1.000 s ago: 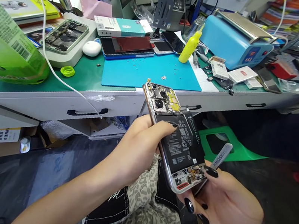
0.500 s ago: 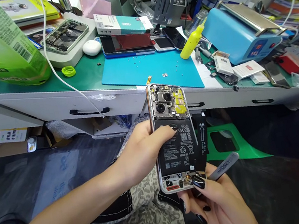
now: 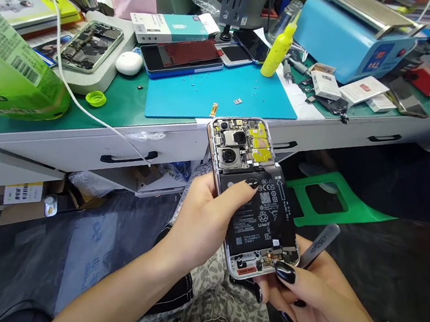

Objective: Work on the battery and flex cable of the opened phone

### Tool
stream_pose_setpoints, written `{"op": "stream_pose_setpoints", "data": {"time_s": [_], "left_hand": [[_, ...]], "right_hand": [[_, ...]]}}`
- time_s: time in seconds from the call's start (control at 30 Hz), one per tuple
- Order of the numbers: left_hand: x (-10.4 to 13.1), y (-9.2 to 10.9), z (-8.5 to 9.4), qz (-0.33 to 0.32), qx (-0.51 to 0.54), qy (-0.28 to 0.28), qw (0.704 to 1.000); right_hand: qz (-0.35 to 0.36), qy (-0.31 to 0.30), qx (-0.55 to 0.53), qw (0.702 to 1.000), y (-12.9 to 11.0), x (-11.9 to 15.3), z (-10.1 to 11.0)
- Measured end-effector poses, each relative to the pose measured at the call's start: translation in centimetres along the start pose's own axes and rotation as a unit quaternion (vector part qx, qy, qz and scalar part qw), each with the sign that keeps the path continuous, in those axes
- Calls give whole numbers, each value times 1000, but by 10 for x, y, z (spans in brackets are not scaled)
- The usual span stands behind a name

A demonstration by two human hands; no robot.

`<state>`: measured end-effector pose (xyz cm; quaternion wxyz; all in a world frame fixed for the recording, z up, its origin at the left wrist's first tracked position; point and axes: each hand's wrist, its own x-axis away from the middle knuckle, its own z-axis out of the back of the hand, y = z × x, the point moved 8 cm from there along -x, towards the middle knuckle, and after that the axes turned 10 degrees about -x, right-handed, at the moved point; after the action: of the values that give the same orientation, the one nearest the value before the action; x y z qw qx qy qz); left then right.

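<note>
An opened smartphone point(image 3: 247, 237) is held above my lap, its back off. Cameras and a board with yellow patches show at its top, a black battery below, and small connectors at the bottom end. My left hand point(image 3: 211, 216) grips it from the left side, thumb lying across the battery. A black film flap point(image 3: 283, 199) with a white arrow lies along the battery's right side. At the lower right corner, my right hand point(image 3: 313, 292) holds metal tweezers point(image 3: 320, 244), their tips hidden, with the thumb at the phone's bottom edge.
A blue mat point(image 3: 176, 99) on the green desk carries tiny screws and a flex cable point(image 3: 213, 110). Behind it lie phones, a box point(image 3: 173, 26) and a yellow bottle point(image 3: 281, 52). A blue machine point(image 3: 351, 41) stands right, a green bag point(image 3: 0, 70) left. A white cable point(image 3: 98, 122) hangs over the desk edge.
The black flap that stuck out past the phone's right edge now lies over the battery's right side. Both hands keep their holds, and the view has shifted slightly.
</note>
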<state>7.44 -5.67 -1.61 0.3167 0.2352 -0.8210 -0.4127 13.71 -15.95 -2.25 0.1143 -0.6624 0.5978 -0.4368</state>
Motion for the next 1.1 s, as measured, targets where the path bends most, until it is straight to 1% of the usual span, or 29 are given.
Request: {"op": "stream_pose_setpoints", "data": {"time_s": [0.1, 0.23, 0.43, 0.63, 0.77, 0.93, 1.1], "left_hand": [[4, 5, 1, -24, -50, 32, 998], [10, 16, 0, -58, -122, 63, 989], [16, 22, -8, -68, -170, 59, 981], [20, 13, -12, -44, -162, 43, 985], [19, 11, -10, -42, -186, 61, 980], [17, 10, -14, -29, -189, 54, 980], [13, 18, -7, -55, -150, 71, 985]], "right_hand": [[7, 10, -19, 1000, 3, -3, 1], [-2, 26, -26, 999, 6, -6, 3], [-6, 53, -42, 998, 10, -3, 9], [-3, 72, -39, 997, 12, -3, 18], [-4, 77, -38, 996, 11, -3, 20], [7, 86, -34, 996, 9, -2, 18], [-6, 62, -23, 998, 6, 1, 10]]}}
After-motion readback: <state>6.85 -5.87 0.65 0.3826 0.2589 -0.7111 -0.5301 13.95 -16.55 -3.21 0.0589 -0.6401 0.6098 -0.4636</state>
